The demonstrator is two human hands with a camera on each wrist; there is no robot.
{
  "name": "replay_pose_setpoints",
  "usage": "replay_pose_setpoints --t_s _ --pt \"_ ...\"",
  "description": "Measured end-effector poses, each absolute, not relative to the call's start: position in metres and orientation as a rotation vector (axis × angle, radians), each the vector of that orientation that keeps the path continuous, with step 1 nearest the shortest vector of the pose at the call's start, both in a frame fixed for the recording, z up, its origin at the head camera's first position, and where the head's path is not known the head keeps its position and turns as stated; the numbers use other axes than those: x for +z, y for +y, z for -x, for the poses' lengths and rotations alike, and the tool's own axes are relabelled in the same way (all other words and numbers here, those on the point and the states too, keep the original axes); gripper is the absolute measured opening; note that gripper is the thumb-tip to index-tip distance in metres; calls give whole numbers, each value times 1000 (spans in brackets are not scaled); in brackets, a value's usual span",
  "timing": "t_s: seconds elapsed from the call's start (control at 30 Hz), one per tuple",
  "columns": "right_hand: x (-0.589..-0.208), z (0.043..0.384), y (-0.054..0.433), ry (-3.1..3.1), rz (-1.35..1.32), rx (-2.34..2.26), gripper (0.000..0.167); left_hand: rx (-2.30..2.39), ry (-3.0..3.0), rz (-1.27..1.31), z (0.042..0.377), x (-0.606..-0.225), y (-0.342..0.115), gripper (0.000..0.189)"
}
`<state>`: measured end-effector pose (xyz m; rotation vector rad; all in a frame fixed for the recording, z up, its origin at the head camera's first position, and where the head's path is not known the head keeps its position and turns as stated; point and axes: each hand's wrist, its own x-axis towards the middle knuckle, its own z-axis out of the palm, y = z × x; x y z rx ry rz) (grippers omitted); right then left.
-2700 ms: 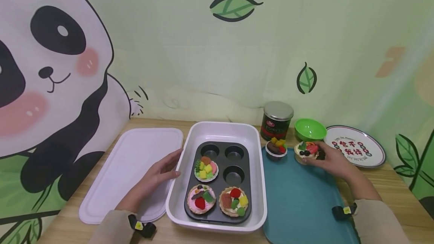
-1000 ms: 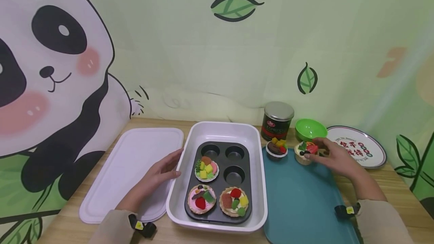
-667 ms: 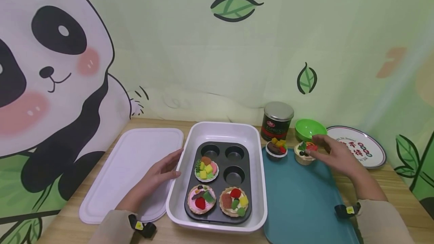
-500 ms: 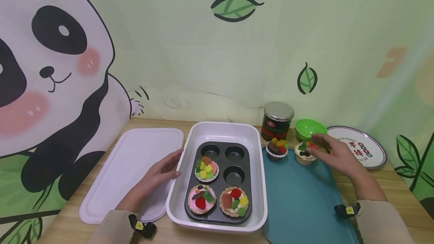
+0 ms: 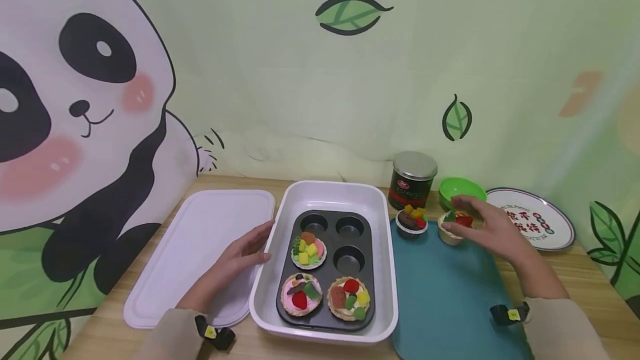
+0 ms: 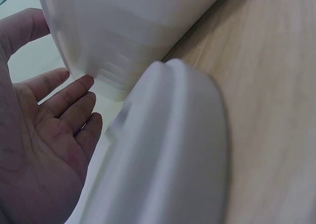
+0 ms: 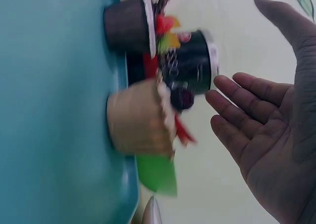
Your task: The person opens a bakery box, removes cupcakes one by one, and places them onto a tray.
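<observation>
In the head view my right hand (image 5: 492, 235) hovers open over a toy fruit tart (image 5: 450, 235), which stands upright on the blue-green tray (image 5: 450, 293). The right wrist view shows the fingers apart from the tart's beige cup (image 7: 140, 120). Beside it stands a dark toy cupcake (image 5: 412, 222) topped with yellow and red pieces. My left hand (image 5: 237, 260) has its fingers extended against the left side of a white rectangular pan (image 5: 256, 293). Inside that pan lies a black muffin tin (image 5: 331, 232) holding three toy tarts; its other three cups are bare.
A white lid-like tray (image 5: 200, 260) lies left of the pan. Along the back right stand an espresso tin (image 5: 411, 182), a green bowl (image 5: 462, 186) and an oval plate (image 5: 532, 221) with red lettering. A panda-print backdrop (image 5: 280, 99) rises behind the table.
My right hand has let go of the fruit tart, which now stands on the tray. The fingers spread and shifted slightly left over it. My left hand stays at the pan.
</observation>
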<state>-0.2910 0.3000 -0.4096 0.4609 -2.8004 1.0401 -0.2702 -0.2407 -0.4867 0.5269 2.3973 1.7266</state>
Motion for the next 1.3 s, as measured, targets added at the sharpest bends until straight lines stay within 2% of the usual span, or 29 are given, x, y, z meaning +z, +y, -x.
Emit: replay_pose_setpoints --t_s 0.47,0.9,1.17,1.3 --pt "-395 300 216 -2678 -932 1108 61 1724 2413 -556 271 -487 -238 70" --pt "-404 306 106 -2866 -1338 1010 65 1722 2399 -568 271 -486 -237 69" --pt "-424 308 72 -3013 -1336 862 80 1707 2401 -524 271 -487 -237 71" --pt "-431 310 70 -3020 -1339 837 80 1713 2404 -524 270 -487 -239 71"
